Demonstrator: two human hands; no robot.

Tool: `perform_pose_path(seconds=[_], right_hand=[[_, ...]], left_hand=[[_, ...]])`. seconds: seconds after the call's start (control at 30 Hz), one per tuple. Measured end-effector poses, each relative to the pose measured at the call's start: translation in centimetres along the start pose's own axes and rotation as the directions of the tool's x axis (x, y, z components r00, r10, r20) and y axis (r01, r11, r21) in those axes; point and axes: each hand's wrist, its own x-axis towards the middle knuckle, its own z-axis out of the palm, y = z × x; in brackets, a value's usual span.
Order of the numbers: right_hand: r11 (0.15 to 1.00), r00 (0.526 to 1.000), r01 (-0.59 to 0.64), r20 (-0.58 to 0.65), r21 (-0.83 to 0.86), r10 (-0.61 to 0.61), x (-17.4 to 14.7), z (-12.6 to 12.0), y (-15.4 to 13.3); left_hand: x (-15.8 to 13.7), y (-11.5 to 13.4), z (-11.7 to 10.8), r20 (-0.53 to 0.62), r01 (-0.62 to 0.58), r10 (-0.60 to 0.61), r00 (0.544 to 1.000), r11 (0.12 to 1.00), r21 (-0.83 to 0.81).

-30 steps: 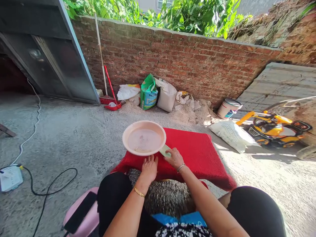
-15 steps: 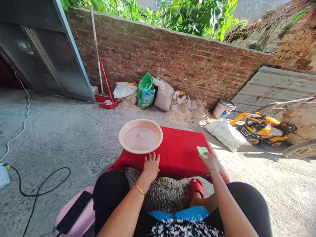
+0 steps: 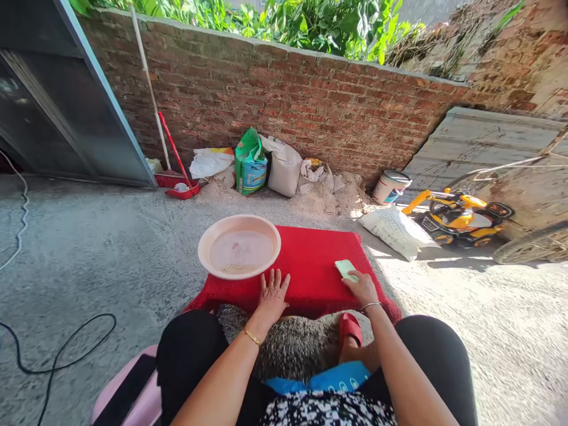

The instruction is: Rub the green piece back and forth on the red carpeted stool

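Note:
A low table or bench covered with red cloth (image 3: 310, 254) stands before my knees. My left hand (image 3: 274, 293) lies palm down on its near part, fingers spread, just beside the basin. The round pale pink basin (image 3: 204, 254) sits at the left end of the cloth, with cloudy liquid in it. At the right end, my right hand (image 3: 362, 288) has its fingers on a flat pale green rectangle (image 3: 345, 267) with rounded corners, which rests on the cloth. Its kind I cannot make out; the hand covers its near right part.
Sacks (image 3: 284, 168), a green bag (image 3: 251, 165) and a red dustpan (image 3: 184, 192) stand along the brick wall. A bucket (image 3: 390, 188), a white sack (image 3: 394, 231) and a yellow toy digger (image 3: 464, 219) are at right. A black cable (image 3: 57, 361) lies on the left floor.
The view has turned a little to the right. My left hand has shifted right, away from the basin. My right hand and the green rectangle have moved slightly left over the cloth.

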Motion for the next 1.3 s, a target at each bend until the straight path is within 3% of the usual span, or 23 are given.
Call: perform_pose_path(seconds=[0.1,0.17,0.23,0.33,0.43,0.53,0.63,0.77,0.87,0.93,1.0,1.1,1.2,1.3], right_hand=[[0.971,0.97,-0.231,-0.09,-0.067,0.225,0.7,-3.0,4.5],[0.958,0.956,-0.275,-0.13,-0.084,0.263,0.4,-3.6,5.2],[0.981,0.977,-0.179,-0.132,-0.071,0.169,-0.6,-2.8,3.8],[0.992,0.991,0.124,-0.056,0.022,-0.122,-2.7,0.3,-1.2],[0.923,0.929,0.361,0.034,0.133,-0.368,-4.7,3.4,-6.1],[0.897,0.9,0.415,0.08,0.15,-0.429,-5.4,4.7,-7.7],[0.933,0.938,0.332,0.054,0.137,-0.342,-4.4,3.6,-4.9],[0.996,0.998,0.062,-0.02,0.059,-0.061,-2.1,-0.1,2.3],[0.988,0.985,-0.153,-0.086,0.005,0.153,-1.3,-2.6,6.5],[0.979,0.972,-0.203,-0.125,-0.013,0.2,-1.6,-3.1,7.2],[0.991,0.982,-0.135,-0.138,-0.012,0.132,-2.5,-2.4,5.8],[0.991,0.99,0.121,-0.073,0.049,-0.117,-4.8,0.4,1.1],[0.914,0.924,0.38,0.0,0.14,-0.383,-6.8,3.3,-3.8],[0.865,0.876,0.47,0.026,0.177,-0.481,-7.5,4.4,-5.4]], left_hand=[[0.1,0.2,-0.4,0.019,0.009,-0.009,1.0,1.0,-0.009],[0.1,0.3,-0.7,0.029,0.018,-0.017,0.999,1.0,-0.01],[0.1,0.2,-0.8,0.035,0.022,-0.022,0.999,1.0,-0.005],[0.1,0.1,-0.6,0.021,0.01,-0.011,1.0,1.0,0.013],[0.0,0.0,-0.4,-0.012,-0.002,0.003,1.0,0.999,0.035],[0.1,0.0,-0.5,-0.014,-0.001,0.002,1.0,0.999,0.044],[0.2,0.0,-0.6,0.015,-0.005,0.004,1.0,0.999,0.032],[0.5,0.1,-0.7,0.045,0.007,-0.008,0.999,1.0,0.01],[0.5,0.1,-0.5,0.036,0.015,-0.015,0.999,1.0,0.002],[0.5,0.1,-0.3,0.026,0.011,-0.011,1.0,1.0,0.003],[0.5,0.0,-0.2,0.017,0.005,-0.005,1.0,1.0,0.013],[0.5,-0.2,-0.2,0.009,-0.002,0.002,1.0,0.999,0.034],[0.4,-0.2,-0.5,0.014,-0.009,0.009,1.0,0.999,0.046],[0.3,-0.1,-0.9,0.027,-0.009,0.007,1.0,0.999,0.051]])
